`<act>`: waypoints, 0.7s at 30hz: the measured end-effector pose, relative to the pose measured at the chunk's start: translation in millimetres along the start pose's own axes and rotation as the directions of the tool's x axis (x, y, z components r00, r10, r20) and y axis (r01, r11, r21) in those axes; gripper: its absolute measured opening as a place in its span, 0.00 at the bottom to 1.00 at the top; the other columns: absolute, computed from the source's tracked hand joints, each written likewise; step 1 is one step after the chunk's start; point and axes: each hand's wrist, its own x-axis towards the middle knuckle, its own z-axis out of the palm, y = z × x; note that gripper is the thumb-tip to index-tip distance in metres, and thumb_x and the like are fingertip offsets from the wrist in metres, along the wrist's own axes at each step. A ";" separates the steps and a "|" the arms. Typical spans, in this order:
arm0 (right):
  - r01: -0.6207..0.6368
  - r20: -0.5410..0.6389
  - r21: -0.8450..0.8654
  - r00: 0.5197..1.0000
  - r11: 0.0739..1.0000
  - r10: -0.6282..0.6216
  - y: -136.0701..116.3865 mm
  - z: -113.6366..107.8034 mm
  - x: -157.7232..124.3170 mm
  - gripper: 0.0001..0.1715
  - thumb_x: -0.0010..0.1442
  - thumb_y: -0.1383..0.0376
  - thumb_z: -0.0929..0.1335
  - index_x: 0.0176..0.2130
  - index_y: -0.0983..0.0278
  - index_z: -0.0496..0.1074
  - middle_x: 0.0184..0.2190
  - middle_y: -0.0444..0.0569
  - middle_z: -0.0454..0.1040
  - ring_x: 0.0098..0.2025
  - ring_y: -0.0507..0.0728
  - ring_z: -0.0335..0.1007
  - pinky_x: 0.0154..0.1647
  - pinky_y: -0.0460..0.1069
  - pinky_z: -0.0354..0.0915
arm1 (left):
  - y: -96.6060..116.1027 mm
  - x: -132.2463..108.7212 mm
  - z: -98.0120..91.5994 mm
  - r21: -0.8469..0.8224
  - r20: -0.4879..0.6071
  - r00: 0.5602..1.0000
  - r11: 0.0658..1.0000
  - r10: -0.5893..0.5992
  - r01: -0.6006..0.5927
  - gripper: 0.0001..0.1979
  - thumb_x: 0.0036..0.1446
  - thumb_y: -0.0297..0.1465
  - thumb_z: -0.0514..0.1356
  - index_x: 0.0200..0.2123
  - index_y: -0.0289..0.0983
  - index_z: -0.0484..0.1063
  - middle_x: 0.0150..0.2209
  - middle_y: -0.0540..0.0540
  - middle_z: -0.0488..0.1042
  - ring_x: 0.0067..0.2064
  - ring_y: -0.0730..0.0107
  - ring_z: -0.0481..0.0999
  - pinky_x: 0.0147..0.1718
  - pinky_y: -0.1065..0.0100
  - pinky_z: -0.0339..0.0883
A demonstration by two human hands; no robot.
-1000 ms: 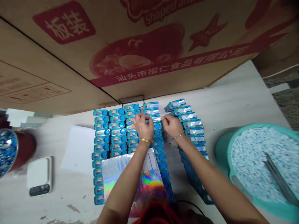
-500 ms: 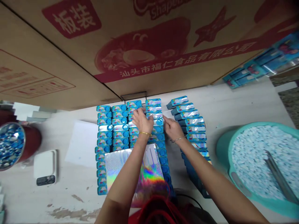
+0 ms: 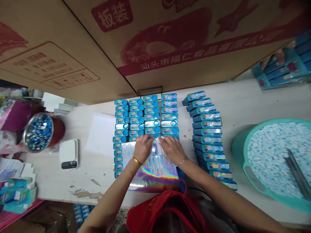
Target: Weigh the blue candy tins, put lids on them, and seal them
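A shiny holographic sticker sheet (image 3: 155, 171) lies over the near part of the rows of small blue tins (image 3: 152, 117). My left hand (image 3: 143, 149) is closed at the sheet's upper edge, with thumb and forefinger pinched together. Close beside it, my right hand (image 3: 173, 149) also pinches at that edge, over a pale patch of the sheet. Whether a single sticker is between the right fingertips is too small to make out. Shiny strips cover the top few tins of the right column (image 3: 169, 103), and also the slanted row of tins (image 3: 207, 132) further right.
Large cardboard boxes (image 3: 155, 76) wall off the back. A teal tub (image 3: 239, 145) of small pale pieces with a metal scoop stands right. On the left are a white scale (image 3: 68, 152), white paper (image 3: 102, 134) and a red bucket (image 3: 58, 127). Another person's hand (image 3: 279, 56) touches packed tins (image 3: 282, 72).
Both hands have come back from the tins to the upper edge of the sticker sheet, and closed there. The view has shifted left. Another person's hand has appeared at the upper right.
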 end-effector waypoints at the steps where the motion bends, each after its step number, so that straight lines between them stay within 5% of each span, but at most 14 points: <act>1: -0.001 -0.002 -0.006 1.000 1.000 0.001 0.7 0.8 0.0 0.18 0.67 0.64 0.61 0.53 0.65 0.69 0.34 0.53 0.72 0.38 0.59 0.62 0.35 0.53 0.51 | 1.9 -0.4 2.6 0.023 -0.004 1.000 1.000 -0.004 0.004 0.14 0.61 0.28 0.52 0.48 0.40 0.71 0.43 0.42 0.72 0.41 0.61 0.69 0.35 0.62 0.59; 9: -0.033 0.003 -0.001 0.999 0.999 0.033 -4.1 -4.0 0.8 0.18 0.67 0.63 0.60 0.53 0.65 0.70 0.34 0.53 0.72 0.38 0.60 0.62 0.35 0.53 0.51 | 29.5 -24.5 -15.2 -0.022 -0.012 0.999 0.999 0.037 -0.038 0.08 0.61 0.28 0.53 0.40 0.39 0.72 0.47 0.41 0.73 0.45 0.60 0.69 0.38 0.60 0.59; 13: -0.071 0.003 0.139 0.997 0.988 0.071 -1.3 -5.5 1.7 0.19 0.67 0.63 0.59 0.51 0.65 0.71 0.34 0.54 0.73 0.39 0.60 0.64 0.37 0.53 0.54 | 59.1 -40.2 -49.9 -0.338 -0.061 0.977 0.925 -0.206 0.174 0.05 0.61 0.29 0.54 0.33 0.38 0.68 0.35 0.46 0.74 0.38 0.66 0.70 0.39 0.61 0.58; 15: -0.118 -0.040 0.353 0.989 0.928 0.141 -0.6 -11.0 1.1 0.21 0.68 0.60 0.57 0.50 0.66 0.71 0.36 0.55 0.73 0.41 0.60 0.65 0.40 0.53 0.57 | 67.7 -35.1 -63.3 -0.566 -0.111 0.891 0.765 -0.440 0.307 0.05 0.59 0.32 0.56 0.31 0.39 0.66 0.31 0.49 0.72 0.35 0.68 0.70 0.39 0.63 0.59; 18: -0.175 -0.051 0.757 0.945 0.630 0.324 -4.5 -26.5 -1.8 0.26 0.68 0.54 0.53 0.46 0.65 0.71 0.37 0.53 0.73 0.40 0.58 0.67 0.41 0.52 0.62 | 68.7 -12.1 -67.6 -0.845 -0.078 0.717 0.427 -0.693 0.322 0.08 0.54 0.36 0.62 0.30 0.38 0.66 0.30 0.50 0.70 0.34 0.71 0.70 0.37 0.67 0.61; 21: -0.221 0.056 0.906 0.908 0.361 0.414 -10.7 -42.9 -2.8 0.23 0.65 0.50 0.58 0.37 0.63 0.70 0.30 0.47 0.71 0.33 0.55 0.67 0.35 0.49 0.63 | 64.1 15.2 -55.7 -0.960 0.057 0.659 0.140 -0.750 0.243 0.12 0.48 0.37 0.65 0.29 0.38 0.66 0.29 0.51 0.70 0.33 0.73 0.70 0.37 0.69 0.63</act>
